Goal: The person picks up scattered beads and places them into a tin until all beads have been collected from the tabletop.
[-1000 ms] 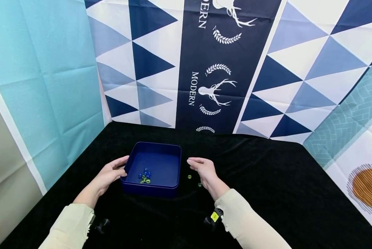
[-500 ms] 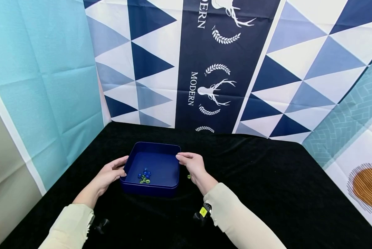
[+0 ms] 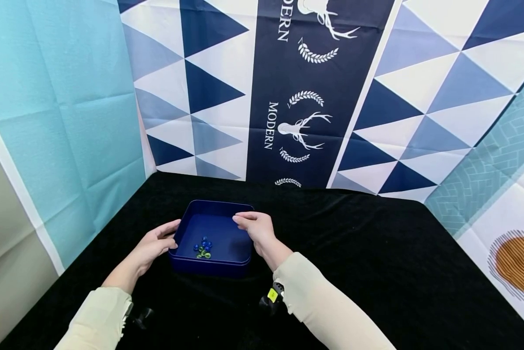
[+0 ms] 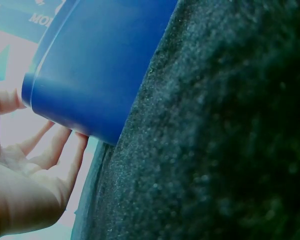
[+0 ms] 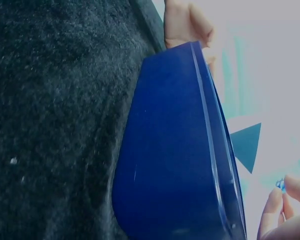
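A square, dark blue box [image 3: 226, 269] stands on the black cloth. Several blue marbles [image 3: 204, 242] and green marbles [image 3: 206, 254] lie in a small pile at its near left inside. My left hand [image 3: 153, 247] rests against the box's left side, fingertips and thumb touching the outer wall [image 4: 100, 65] in the left wrist view. Above the box's right rim, my right hand [image 3: 262, 234] has its thumb and forefinger together, reaching in over the inside. Between those fingertips, the right wrist view shows a small, shiny, translucent marble [image 5: 280, 185], pinched.
Black cloth [image 3: 353, 272] covers the table around the box. Patterned hangings [image 3: 220, 97] rise behind it, with a turquoise sheet [image 3: 69, 112] at the left. A dark device with a yellow label [image 3: 272, 294] sits at my right wrist.
My right hand has moved left from beside the box to over its right rim. Green marbles seen earlier on the cloth by that hand are now hidden behind it. My left hand stays put.
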The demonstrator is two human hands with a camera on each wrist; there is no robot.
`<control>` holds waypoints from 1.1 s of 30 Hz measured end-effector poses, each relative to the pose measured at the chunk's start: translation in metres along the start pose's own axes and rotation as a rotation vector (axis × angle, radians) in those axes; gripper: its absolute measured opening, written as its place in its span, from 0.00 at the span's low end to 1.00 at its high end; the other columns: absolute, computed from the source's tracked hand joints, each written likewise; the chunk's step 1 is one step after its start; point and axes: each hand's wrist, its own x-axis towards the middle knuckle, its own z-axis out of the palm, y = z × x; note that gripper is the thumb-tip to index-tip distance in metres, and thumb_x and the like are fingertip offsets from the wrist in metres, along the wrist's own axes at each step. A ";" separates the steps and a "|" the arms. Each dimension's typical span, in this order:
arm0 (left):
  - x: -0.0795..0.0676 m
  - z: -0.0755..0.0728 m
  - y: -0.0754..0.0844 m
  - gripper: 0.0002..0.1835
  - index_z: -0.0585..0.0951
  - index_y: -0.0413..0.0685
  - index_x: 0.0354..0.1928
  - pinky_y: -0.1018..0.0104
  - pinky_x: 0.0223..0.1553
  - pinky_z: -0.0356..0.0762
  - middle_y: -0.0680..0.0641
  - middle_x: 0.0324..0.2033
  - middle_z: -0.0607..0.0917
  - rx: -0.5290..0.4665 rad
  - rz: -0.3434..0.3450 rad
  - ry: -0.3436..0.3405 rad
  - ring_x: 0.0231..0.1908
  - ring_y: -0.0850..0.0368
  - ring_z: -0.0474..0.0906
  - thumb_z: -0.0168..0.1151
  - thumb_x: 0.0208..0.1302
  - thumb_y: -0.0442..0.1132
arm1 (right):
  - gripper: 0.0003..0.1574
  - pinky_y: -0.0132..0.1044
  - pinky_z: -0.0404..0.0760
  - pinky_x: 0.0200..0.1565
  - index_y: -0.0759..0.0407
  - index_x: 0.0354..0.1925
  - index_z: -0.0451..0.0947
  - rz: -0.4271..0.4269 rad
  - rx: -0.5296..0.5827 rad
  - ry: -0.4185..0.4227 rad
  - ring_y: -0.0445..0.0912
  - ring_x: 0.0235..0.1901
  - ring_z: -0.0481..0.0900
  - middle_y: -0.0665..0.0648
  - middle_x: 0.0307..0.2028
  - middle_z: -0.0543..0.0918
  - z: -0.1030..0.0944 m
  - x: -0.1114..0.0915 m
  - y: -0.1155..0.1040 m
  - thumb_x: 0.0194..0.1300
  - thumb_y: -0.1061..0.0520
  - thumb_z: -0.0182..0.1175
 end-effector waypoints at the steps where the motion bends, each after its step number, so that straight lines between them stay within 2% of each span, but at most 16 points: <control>1: 0.000 0.000 0.000 0.38 0.54 0.40 0.70 0.52 0.57 0.59 0.35 0.67 0.56 0.000 0.001 -0.001 0.63 0.42 0.57 0.51 0.55 0.26 | 0.17 0.44 0.72 0.50 0.67 0.44 0.81 0.000 -0.008 -0.002 0.56 0.43 0.80 0.57 0.41 0.84 0.002 0.000 0.000 0.57 0.60 0.65; 11: -0.001 0.000 0.001 0.39 0.54 0.39 0.71 0.50 0.57 0.57 0.35 0.67 0.56 0.001 0.004 -0.006 0.63 0.41 0.57 0.51 0.54 0.26 | 0.15 0.47 0.68 0.53 0.64 0.42 0.83 0.023 -0.017 -0.010 0.47 0.35 0.80 0.55 0.42 0.83 0.014 -0.002 -0.002 0.57 0.58 0.66; 17: -0.001 -0.001 0.000 0.39 0.54 0.39 0.70 0.50 0.57 0.57 0.35 0.67 0.57 0.006 0.002 -0.002 0.63 0.41 0.57 0.51 0.54 0.27 | 0.13 0.48 0.67 0.55 0.62 0.41 0.84 0.052 -0.005 -0.011 0.48 0.37 0.80 0.55 0.42 0.82 0.018 -0.004 -0.003 0.56 0.57 0.66; 22: -0.001 0.000 -0.001 0.38 0.55 0.39 0.70 0.48 0.58 0.57 0.35 0.67 0.56 0.007 0.008 -0.001 0.63 0.41 0.57 0.51 0.54 0.27 | 0.14 0.49 0.67 0.55 0.63 0.41 0.83 0.042 -0.006 -0.017 0.46 0.35 0.80 0.54 0.41 0.83 0.018 -0.005 -0.003 0.56 0.58 0.66; 33: -0.001 0.002 -0.001 0.39 0.55 0.39 0.70 0.52 0.56 0.59 0.35 0.67 0.57 0.004 0.017 0.006 0.62 0.42 0.59 0.52 0.54 0.27 | 0.15 0.48 0.69 0.53 0.62 0.41 0.83 -0.005 0.002 -0.040 0.53 0.40 0.80 0.54 0.39 0.83 0.009 -0.013 0.002 0.56 0.57 0.67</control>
